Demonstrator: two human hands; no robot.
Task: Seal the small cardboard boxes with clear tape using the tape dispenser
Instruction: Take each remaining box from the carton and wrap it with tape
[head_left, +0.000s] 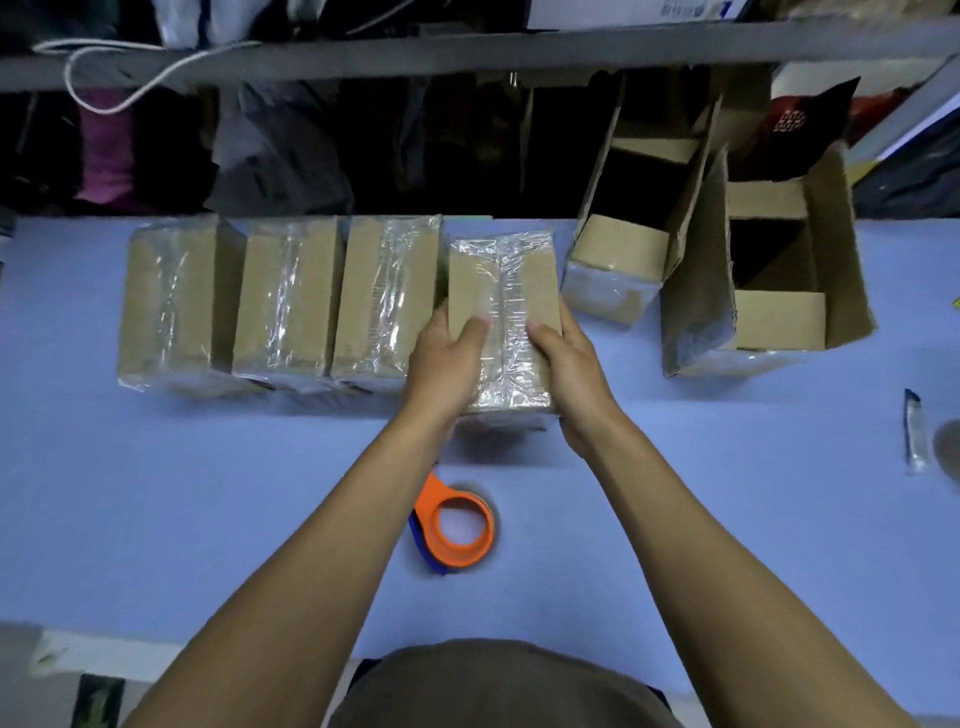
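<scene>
A small taped cardboard box (501, 280) is held between both hands over the blue table (208, 493). My left hand (444, 364) grips its left side with the thumb on top. My right hand (566, 364) grips its right side the same way. To its left, three sealed boxes stand side by side: the left sealed box (171, 306), the middle sealed box (285, 301) and the right sealed box (387, 296). The orange tape dispenser (457, 525) lies flat on the table between my forearms, untouched.
Two open cardboard boxes, one (628, 249) and a larger one (769, 291), stand at the right with flaps up. A small foil packet (914, 431) lies near the right edge. A shelf (467, 52) with clothes and a white cord runs behind the table.
</scene>
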